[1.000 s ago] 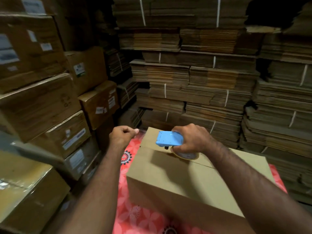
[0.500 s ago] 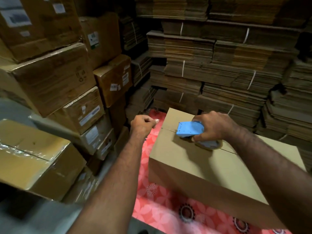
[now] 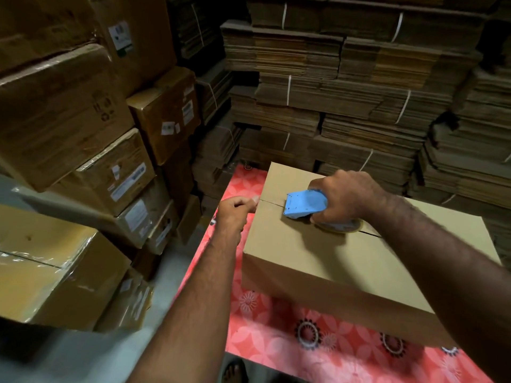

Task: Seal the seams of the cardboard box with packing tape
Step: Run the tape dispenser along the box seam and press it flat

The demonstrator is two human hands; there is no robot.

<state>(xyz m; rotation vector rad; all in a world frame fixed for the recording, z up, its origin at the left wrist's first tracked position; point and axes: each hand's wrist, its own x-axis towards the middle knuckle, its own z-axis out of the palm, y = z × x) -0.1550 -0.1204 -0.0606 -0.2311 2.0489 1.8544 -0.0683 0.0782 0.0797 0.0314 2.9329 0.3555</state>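
A closed cardboard box (image 3: 326, 261) lies on a red flowered table cover (image 3: 276, 335), its top seam running left to right. My right hand (image 3: 348, 200) grips a blue tape dispenser (image 3: 304, 203) with a roll of tape (image 3: 340, 228), pressed onto the seam near the box's left end. At the left edge of the box, where the seam ends, my left hand (image 3: 237, 210) has its fingers curled, thumb and forefinger pinched together as on the tape end. The tape strip itself is too thin to make out.
Sealed, labelled cartons (image 3: 110, 172) are stacked close on the left. Bundles of flattened cardboard (image 3: 359, 106) tied with white straps fill the wall behind and to the right. A strip of grey floor (image 3: 83, 355) runs between the cartons and the table.
The dispenser in my right hand has slid a little toward the box's left end along the seam. My left hand stays at the left edge. The camera has tilted down and left.
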